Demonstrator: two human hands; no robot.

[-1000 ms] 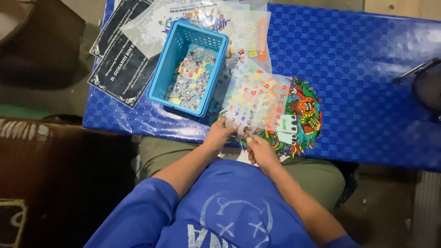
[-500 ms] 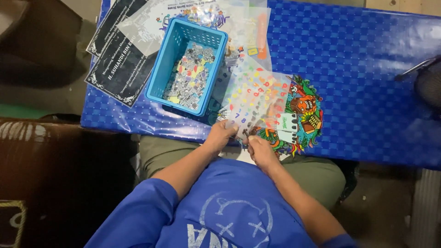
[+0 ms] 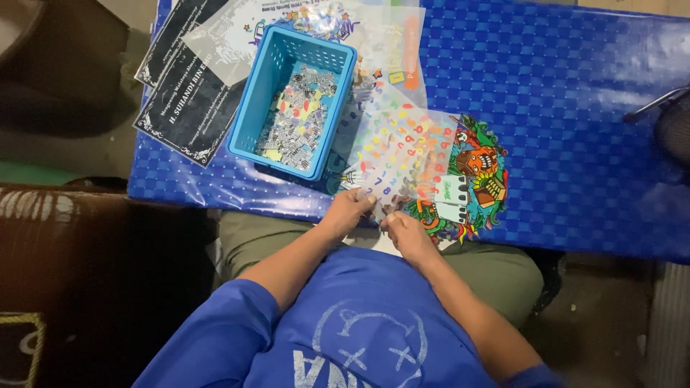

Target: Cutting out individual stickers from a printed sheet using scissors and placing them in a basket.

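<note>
A clear sticker sheet covered with small coloured shapes lies at the near edge of the blue table. My left hand and my right hand both pinch its near corner, fingers closed on it. Under the sheet's right side lies a large colourful cartoon print. To the left stands a blue plastic basket filled with several small silvery and coloured packets.
Black printed sheets and clear plastic sleeves lie at the table's far left, overhanging the edge. A dark chair or bag stands left of my lap. A dark object pokes in at the right edge.
Both hands stay at the sheet's near corner with only small finger movement. The view has shifted slightly.
</note>
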